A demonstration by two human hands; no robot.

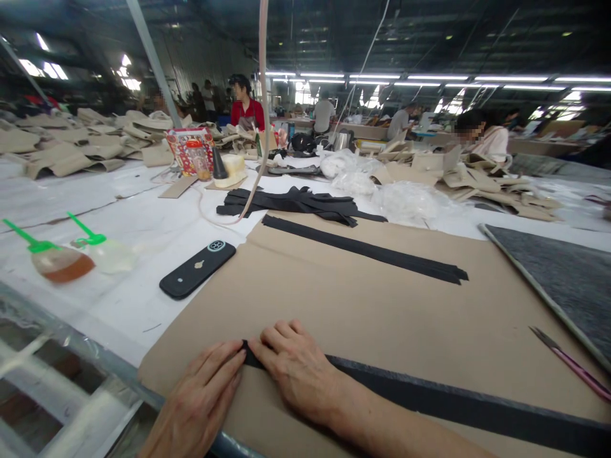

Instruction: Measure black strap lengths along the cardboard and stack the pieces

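Observation:
A long black fabric strip (458,404) runs across a tan sheet (405,331) along the near side, its left end between my hands. My left hand (205,388) has its fingers pressed together on the strip's end. My right hand (298,366) is closed over the strip just beside it, thumb and forefinger at the end and the other fingers curled. The two hands almost touch. Farther up the sheet lies a flat stack of black strips (363,248). Behind it is a loose pile of black strips (296,202).
A black phone (196,270) and two green-nozzled squeeze bottles (62,262) lie to the left. Pink-handled scissors (570,366) and a grey felt-like board (563,273) are at the right. A hose (260,114) hangs down beyond the phone. The table's metal edge (90,353) is near me.

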